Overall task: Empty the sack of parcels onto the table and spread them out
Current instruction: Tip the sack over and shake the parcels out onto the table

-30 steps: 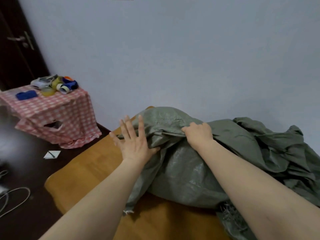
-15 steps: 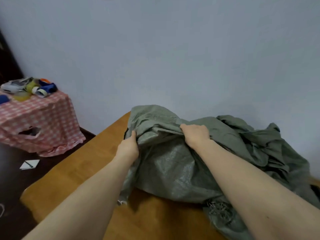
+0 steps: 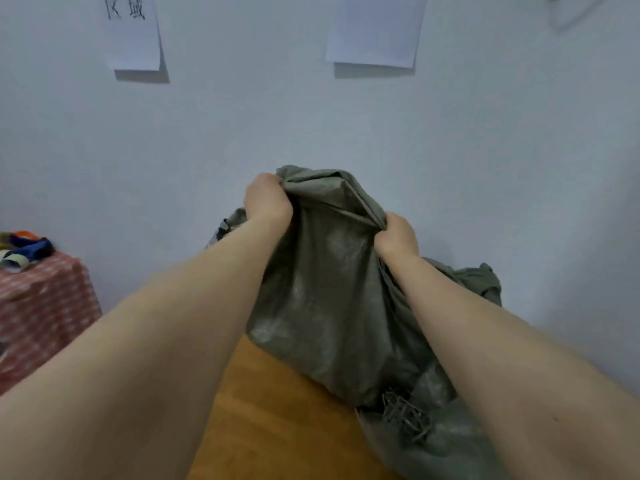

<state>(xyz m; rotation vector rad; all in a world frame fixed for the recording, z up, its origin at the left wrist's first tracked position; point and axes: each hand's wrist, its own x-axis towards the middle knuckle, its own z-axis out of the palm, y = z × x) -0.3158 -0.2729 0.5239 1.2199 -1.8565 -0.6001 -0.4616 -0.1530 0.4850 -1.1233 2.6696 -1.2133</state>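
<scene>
Both fists clench bunched folds of the grey-green woven plastic sack (image 3: 332, 306), left hand (image 3: 266, 202) higher than right hand (image 3: 396, 235), above the orange-brown wooden table (image 3: 277, 417).

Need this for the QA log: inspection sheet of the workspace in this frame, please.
Surface: wooden table, bare wood at near left.
Job's things: grey-green sack, top held up, lower part on the table; no parcels visible.
Clutter: tape rolls on the checked-cloth side table, far left.
Grips: left hand and right hand each clench a fold at the sack's top.
Cables: nothing seen.
Surroundings: pale wall with two paper sheets.
</scene>
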